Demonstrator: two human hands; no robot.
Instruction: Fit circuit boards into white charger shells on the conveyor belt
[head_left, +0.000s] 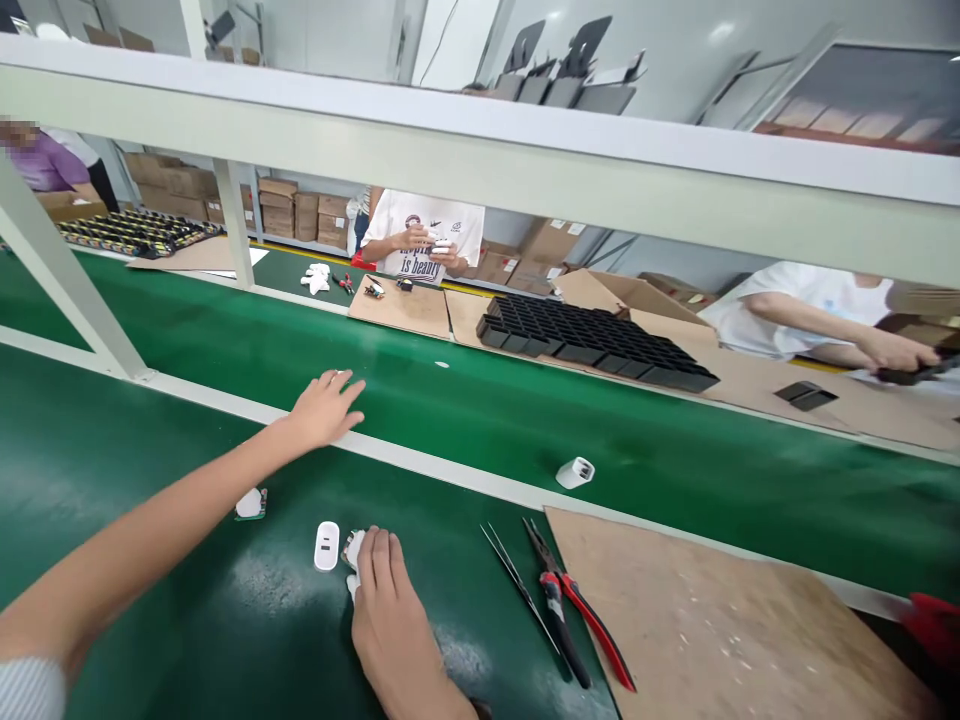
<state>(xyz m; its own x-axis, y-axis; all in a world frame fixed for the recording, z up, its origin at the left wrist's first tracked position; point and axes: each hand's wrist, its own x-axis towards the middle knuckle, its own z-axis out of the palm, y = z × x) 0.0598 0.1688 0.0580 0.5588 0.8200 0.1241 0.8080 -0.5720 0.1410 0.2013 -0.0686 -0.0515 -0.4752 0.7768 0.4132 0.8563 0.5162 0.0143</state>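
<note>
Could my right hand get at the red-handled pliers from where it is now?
Probably yes. The right hand rests on a small white part on the green mat, and the pliers lie to its right, with only thin tweezers lying flat between them and nothing covering the handles.

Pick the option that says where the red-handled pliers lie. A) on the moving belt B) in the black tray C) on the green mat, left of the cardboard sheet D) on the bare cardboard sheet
C: the red-handled pliers lie on the green mat, beside the tweezers and just left of the cardboard sheet.
</note>
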